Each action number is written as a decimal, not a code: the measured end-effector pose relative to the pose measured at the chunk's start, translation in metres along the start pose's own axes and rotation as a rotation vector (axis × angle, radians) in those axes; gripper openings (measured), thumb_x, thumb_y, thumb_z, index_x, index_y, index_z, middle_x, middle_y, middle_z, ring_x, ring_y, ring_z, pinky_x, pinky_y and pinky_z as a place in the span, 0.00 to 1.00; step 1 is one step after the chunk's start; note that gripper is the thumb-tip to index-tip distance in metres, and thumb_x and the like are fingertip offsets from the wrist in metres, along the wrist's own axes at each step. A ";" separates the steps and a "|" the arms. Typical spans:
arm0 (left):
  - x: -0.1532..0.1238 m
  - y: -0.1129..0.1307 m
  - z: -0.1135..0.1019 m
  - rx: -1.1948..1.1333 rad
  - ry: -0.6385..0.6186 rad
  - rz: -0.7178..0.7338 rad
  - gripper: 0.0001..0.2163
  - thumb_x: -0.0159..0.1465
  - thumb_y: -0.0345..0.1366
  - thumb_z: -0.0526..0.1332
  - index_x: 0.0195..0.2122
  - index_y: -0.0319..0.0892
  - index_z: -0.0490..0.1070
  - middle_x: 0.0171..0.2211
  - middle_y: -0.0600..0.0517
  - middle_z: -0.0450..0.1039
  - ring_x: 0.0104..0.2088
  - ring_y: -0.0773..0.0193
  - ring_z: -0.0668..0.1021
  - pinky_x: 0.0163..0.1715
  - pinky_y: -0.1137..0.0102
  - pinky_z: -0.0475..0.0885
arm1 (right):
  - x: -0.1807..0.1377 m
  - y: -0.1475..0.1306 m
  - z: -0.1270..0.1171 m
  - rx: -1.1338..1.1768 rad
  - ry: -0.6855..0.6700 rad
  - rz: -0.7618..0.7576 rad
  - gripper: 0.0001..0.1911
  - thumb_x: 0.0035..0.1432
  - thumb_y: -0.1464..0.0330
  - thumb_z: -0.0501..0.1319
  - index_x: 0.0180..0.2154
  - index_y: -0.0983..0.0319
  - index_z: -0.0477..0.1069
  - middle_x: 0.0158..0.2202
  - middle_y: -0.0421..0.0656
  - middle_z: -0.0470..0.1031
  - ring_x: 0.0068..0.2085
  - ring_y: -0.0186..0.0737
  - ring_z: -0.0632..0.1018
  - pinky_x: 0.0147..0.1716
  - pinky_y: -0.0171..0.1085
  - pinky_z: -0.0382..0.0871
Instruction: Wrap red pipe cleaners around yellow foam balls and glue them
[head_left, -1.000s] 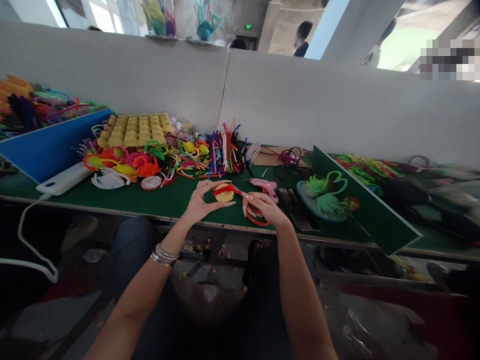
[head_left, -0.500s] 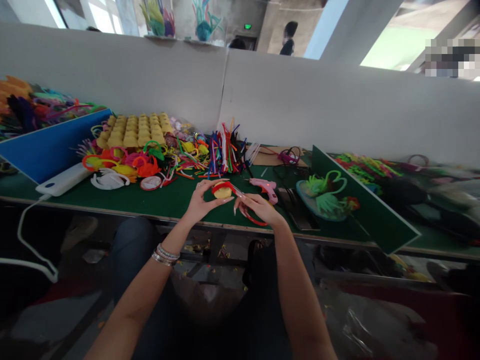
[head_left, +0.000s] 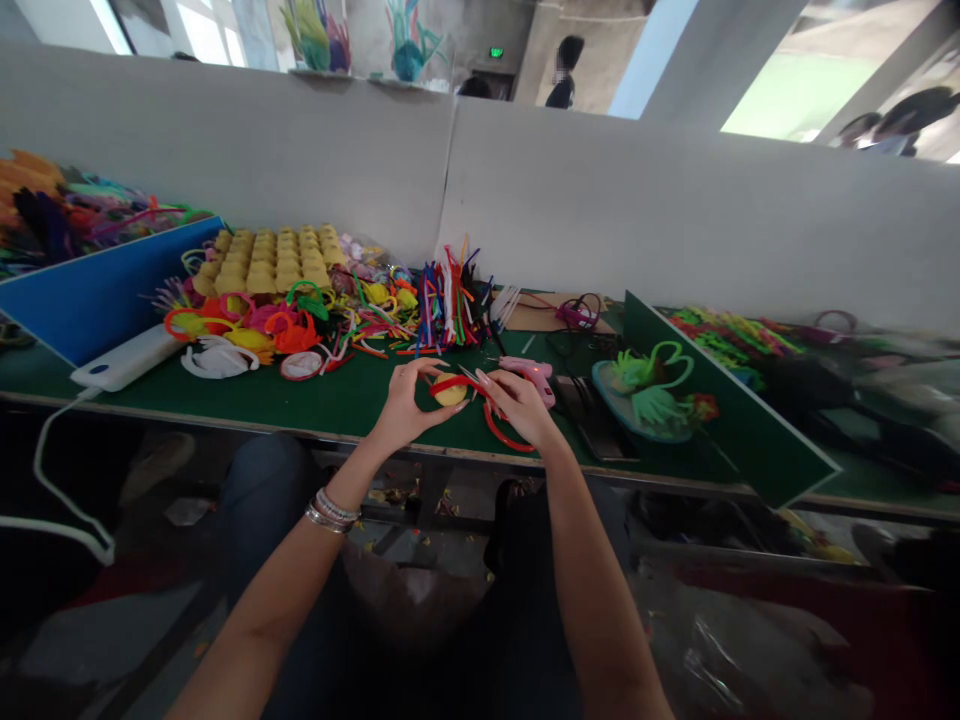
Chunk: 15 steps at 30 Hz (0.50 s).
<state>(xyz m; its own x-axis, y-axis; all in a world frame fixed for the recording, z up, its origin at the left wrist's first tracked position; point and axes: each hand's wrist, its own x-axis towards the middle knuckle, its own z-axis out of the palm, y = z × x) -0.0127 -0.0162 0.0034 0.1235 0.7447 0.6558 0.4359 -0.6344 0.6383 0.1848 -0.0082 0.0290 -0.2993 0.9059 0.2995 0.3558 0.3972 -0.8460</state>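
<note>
My left hand (head_left: 405,408) is curled round a small yellow cup-like piece (head_left: 451,392), pinching it between thumb and fingers. A fuzzy red strip, like a pipe cleaner (head_left: 450,382), lies across the yellow piece and stretches toward my right hand (head_left: 519,402). That hand is closed on red-handled scissors (head_left: 504,432); the red loop shows below the palm, and thin metal blades appear by the fingertips, close to the red strip. My fingers partly cover the blades. Just behind my right hand lies a pink glue gun (head_left: 531,372) with a small red light.
Yellow egg trays (head_left: 274,262), coloured pipe-cleaner pieces (head_left: 255,335) and an upright bundle of pipe cleaners (head_left: 451,305) stand behind to the left. On the right are a dark phone (head_left: 596,420), a tray with green fuzzy pieces (head_left: 652,400) and a green divider (head_left: 720,410).
The yellow piece and red strip have shifted slightly to the right and down. My right hand has turned and moved slightly left and up, and the red loop shows more plainly.
</note>
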 end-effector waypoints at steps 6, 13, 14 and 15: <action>0.000 -0.003 0.000 0.035 0.042 0.025 0.19 0.53 0.42 0.66 0.44 0.43 0.65 0.42 0.48 0.71 0.42 0.60 0.70 0.44 0.64 0.65 | 0.002 0.003 0.006 0.027 0.087 -0.088 0.16 0.56 0.58 0.59 0.43 0.59 0.66 0.36 0.41 0.66 0.33 0.33 0.72 0.30 0.33 0.68; 0.002 -0.007 0.000 0.055 0.066 0.057 0.18 0.52 0.42 0.67 0.41 0.43 0.67 0.41 0.50 0.75 0.40 0.60 0.71 0.43 0.63 0.63 | 0.003 0.009 0.004 -0.055 0.131 -0.167 0.14 0.57 0.60 0.58 0.43 0.59 0.67 0.37 0.43 0.69 0.39 0.37 0.74 0.41 0.38 0.70; 0.002 -0.007 0.000 0.063 0.071 0.062 0.18 0.52 0.42 0.67 0.41 0.43 0.68 0.40 0.50 0.75 0.41 0.60 0.72 0.43 0.63 0.62 | 0.003 0.008 0.004 -0.084 0.148 -0.191 0.13 0.57 0.60 0.58 0.43 0.59 0.67 0.38 0.44 0.69 0.41 0.38 0.73 0.43 0.40 0.70; 0.002 -0.007 0.000 0.071 0.067 0.067 0.17 0.52 0.42 0.67 0.41 0.44 0.68 0.40 0.50 0.75 0.41 0.60 0.72 0.44 0.63 0.62 | 0.003 0.006 0.003 -0.113 0.163 -0.217 0.12 0.57 0.61 0.58 0.42 0.58 0.68 0.40 0.45 0.70 0.43 0.39 0.73 0.45 0.41 0.69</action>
<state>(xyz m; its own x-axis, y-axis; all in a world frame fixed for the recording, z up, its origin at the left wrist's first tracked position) -0.0159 -0.0102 0.0007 0.0958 0.6841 0.7231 0.4913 -0.6643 0.5634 0.1833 -0.0040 0.0229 -0.2361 0.8061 0.5426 0.3979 0.5896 -0.7029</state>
